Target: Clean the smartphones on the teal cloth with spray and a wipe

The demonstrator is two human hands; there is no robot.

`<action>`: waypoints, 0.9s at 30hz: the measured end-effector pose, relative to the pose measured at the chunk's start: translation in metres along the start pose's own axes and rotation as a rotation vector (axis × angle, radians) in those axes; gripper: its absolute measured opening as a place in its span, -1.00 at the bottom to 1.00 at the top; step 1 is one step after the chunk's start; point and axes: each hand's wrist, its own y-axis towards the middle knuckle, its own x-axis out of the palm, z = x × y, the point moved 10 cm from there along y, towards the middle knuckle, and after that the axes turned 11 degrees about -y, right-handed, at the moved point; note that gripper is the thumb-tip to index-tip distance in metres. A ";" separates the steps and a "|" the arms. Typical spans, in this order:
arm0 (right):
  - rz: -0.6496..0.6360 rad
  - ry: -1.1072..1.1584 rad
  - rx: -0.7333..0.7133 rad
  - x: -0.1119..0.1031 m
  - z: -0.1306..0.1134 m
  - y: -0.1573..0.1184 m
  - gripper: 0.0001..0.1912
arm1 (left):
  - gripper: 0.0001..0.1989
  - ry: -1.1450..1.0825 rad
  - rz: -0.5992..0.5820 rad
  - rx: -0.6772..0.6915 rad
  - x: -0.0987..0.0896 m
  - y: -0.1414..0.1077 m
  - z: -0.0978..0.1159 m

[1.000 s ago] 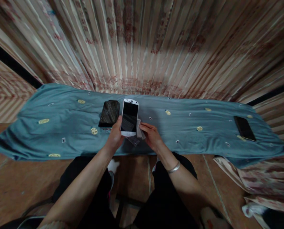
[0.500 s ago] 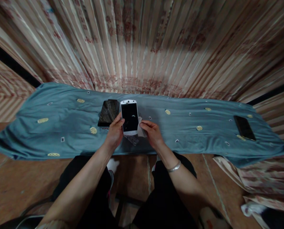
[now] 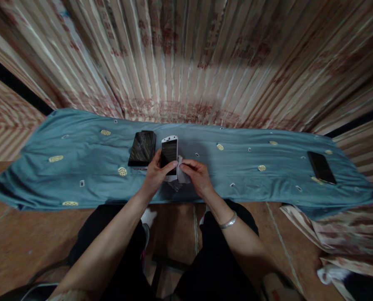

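A white smartphone (image 3: 169, 151) with a dark screen is tilted up over the cloth, and my left hand (image 3: 155, 172) is closed round it, thumb across the lower screen. Pinched between the fingers of my right hand (image 3: 196, 172) is a thin whitish cloth or tissue (image 3: 183, 175), which meets the phone's right edge. Beneath the phone lies a dark, shiny flat item (image 3: 175, 186), partly hidden, whose kind I cannot make out. Left of my left hand rests a stack of dark phones (image 3: 141, 148), the top one reflecting light.
A blue-green patterned cloth (image 3: 89, 163) covers the long narrow table. Another black phone (image 3: 321, 167) lies near its right end. Pleated curtains (image 3: 186, 75) hang right behind the table, and my legs (image 3: 111, 246) are under its front edge.
The white phone has turned so that its right edge faces my right hand more. My left thumb has moved across the screen, and the whitish cloth has shifted slightly left along the edge.
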 end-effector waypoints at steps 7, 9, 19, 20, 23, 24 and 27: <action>0.017 -0.072 -0.086 -0.004 -0.008 0.001 -0.80 | -0.45 -0.037 -0.048 -0.122 0.008 -0.006 -0.020; 0.036 -0.148 -0.184 -0.007 -0.018 0.000 -0.82 | -0.44 -0.063 -0.086 -0.153 0.014 -0.010 -0.025; -0.002 -0.746 -0.697 0.017 -0.051 -0.032 -0.53 | -0.59 -0.195 -0.143 -0.270 0.020 -0.016 -0.032; 0.003 -0.785 -0.720 0.018 -0.052 -0.033 -0.52 | -0.59 -0.193 -0.158 -0.271 0.021 -0.018 -0.032; 0.041 -0.845 -0.750 0.013 -0.055 -0.030 -0.49 | -0.60 -0.157 -0.203 -0.310 0.027 -0.026 -0.036; 0.055 -0.854 -0.755 0.010 -0.056 -0.029 -0.49 | -0.61 -0.146 -0.214 -0.331 0.029 -0.029 -0.038; 0.078 -0.876 -0.761 0.004 -0.057 -0.025 -0.46 | -0.61 -0.146 -0.252 -0.393 0.033 -0.036 -0.046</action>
